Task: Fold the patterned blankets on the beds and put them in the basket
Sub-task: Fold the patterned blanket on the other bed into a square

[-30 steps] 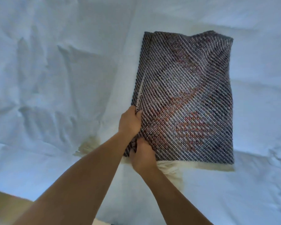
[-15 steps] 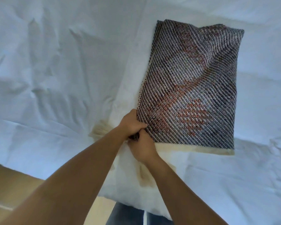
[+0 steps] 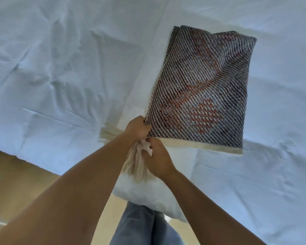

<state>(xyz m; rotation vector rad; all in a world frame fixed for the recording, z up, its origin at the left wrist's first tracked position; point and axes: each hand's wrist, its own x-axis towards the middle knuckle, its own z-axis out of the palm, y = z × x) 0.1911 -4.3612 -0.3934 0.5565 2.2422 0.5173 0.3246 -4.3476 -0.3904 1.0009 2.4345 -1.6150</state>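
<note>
The folded patterned blanket [image 3: 203, 89] lies flat on the white bed sheet [image 3: 60, 68], close to the bed's near edge. The left hand [image 3: 137, 129] grips its near-left corner; the right hand [image 3: 156, 160] seems clenched on the cream fringe [image 3: 136, 165] there.

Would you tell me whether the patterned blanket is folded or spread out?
Folded: the patterned blanket lies as a compact layered rectangle on the bed sheet.
</note>
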